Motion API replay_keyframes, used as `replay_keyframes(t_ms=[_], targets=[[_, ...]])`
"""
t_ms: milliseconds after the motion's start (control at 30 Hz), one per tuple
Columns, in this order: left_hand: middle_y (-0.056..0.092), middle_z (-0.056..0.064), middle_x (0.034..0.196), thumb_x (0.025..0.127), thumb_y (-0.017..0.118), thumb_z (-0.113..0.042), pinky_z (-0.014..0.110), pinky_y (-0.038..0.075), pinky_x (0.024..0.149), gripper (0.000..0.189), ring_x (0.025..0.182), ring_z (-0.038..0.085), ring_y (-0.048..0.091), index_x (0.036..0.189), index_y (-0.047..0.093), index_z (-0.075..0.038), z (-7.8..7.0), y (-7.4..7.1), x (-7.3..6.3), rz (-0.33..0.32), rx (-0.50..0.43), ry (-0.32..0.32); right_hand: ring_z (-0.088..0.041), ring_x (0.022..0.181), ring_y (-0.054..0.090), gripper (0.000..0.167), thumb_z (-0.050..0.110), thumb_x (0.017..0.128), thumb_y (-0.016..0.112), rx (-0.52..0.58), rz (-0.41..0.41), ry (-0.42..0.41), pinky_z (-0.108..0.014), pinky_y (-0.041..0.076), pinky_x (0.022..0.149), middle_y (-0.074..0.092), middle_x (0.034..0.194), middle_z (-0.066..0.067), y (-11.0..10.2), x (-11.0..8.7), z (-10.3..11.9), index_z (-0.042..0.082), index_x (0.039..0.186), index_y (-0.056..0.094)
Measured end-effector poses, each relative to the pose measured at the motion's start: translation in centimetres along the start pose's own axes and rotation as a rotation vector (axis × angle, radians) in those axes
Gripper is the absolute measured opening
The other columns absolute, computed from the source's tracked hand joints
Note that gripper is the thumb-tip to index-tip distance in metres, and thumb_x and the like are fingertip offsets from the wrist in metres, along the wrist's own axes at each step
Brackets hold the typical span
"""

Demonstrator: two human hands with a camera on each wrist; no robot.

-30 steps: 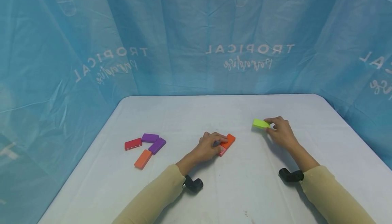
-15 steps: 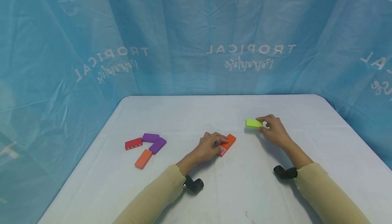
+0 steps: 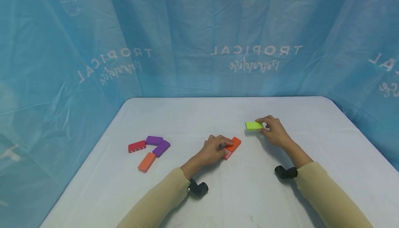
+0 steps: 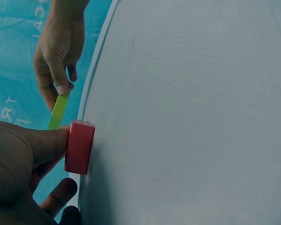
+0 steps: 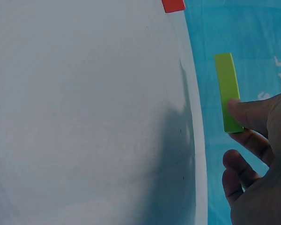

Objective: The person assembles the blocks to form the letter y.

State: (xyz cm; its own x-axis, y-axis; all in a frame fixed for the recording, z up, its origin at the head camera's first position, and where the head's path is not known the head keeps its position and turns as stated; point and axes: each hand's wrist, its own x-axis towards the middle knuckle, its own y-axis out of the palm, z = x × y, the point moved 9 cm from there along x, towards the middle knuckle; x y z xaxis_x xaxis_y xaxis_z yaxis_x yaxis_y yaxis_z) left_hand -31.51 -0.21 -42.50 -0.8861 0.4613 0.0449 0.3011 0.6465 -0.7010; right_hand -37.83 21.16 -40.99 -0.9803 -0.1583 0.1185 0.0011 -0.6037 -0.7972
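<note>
In the head view my left hand (image 3: 210, 151) grips a pinkish-red domino (image 3: 228, 154) near the middle of the table, thumb at its near side. An orange domino (image 3: 236, 143) lies end to end with it, the fingertips reaching over it. The left wrist view shows the pinkish-red domino (image 4: 79, 147) against the thumb. To the right, my right hand (image 3: 275, 133) pinches a lime-green domino (image 3: 251, 126) by one end, its shadow falling on the cloth below. From the right wrist view, the thumb presses the green domino's (image 5: 227, 84) side.
Left on the white table (image 3: 187, 117) lie a red domino with white dots (image 3: 136, 147), two purple dominoes, one flat behind (image 3: 154, 140) and one angled (image 3: 161, 148), and an orange-red domino (image 3: 147, 162). A blue printed curtain (image 3: 187, 72) hangs around the table.
My right hand has moved left with the lime-green domino, closer to the orange one. The left hand and the dominoes at the left have stayed put.
</note>
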Motion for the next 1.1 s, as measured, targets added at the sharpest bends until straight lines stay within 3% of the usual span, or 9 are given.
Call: replay_keyframes(t_ms=[600, 900, 1100], targets=[[0.057, -0.011, 0.131, 0.088, 0.063, -0.012, 0.035, 0.029, 0.092, 0.03, 0.108, 0.015, 0.041, 0.117, 0.066, -0.02, 0.1, 0.1, 0.1, 0.008, 0.007, -0.032, -0.028, 0.099, 0.046, 0.037, 0.003, 0.086, 0.061, 0.003, 0.095, -0.119, -0.036, 0.037, 0.08, 0.055, 0.125, -0.016, 1.7, 0.3, 1.2, 0.009, 0.122, 0.061], [0.057, -0.01, 0.131, 0.088, 0.063, -0.011, 0.035, 0.029, 0.091, 0.031, 0.104, 0.015, 0.042, 0.117, 0.066, -0.019, 0.0, 0.1, 0.0, 0.0, 0.006, -0.014, -0.028, 0.103, 0.046, 0.037, 0.004, 0.086, 0.06, -0.008, 0.163, -0.114, -0.045, 0.04, 0.088, 0.054, 0.128, -0.013, 2.8, 0.4, 1.3, 0.011, 0.122, 0.062], [0.057, -0.011, 0.131, 0.088, 0.063, -0.011, 0.035, 0.028, 0.092, 0.031, 0.105, 0.014, 0.042, 0.117, 0.066, -0.02, 0.2, 0.2, 0.1, -0.001, 0.013, -0.023, -0.025, 0.101, 0.044, 0.036, 0.007, 0.086, 0.06, -0.027, 0.186, -0.12, -0.038, 0.04, 0.084, 0.056, 0.125, -0.01, 3.3, 0.6, 1.2, 0.013, 0.121, 0.063]])
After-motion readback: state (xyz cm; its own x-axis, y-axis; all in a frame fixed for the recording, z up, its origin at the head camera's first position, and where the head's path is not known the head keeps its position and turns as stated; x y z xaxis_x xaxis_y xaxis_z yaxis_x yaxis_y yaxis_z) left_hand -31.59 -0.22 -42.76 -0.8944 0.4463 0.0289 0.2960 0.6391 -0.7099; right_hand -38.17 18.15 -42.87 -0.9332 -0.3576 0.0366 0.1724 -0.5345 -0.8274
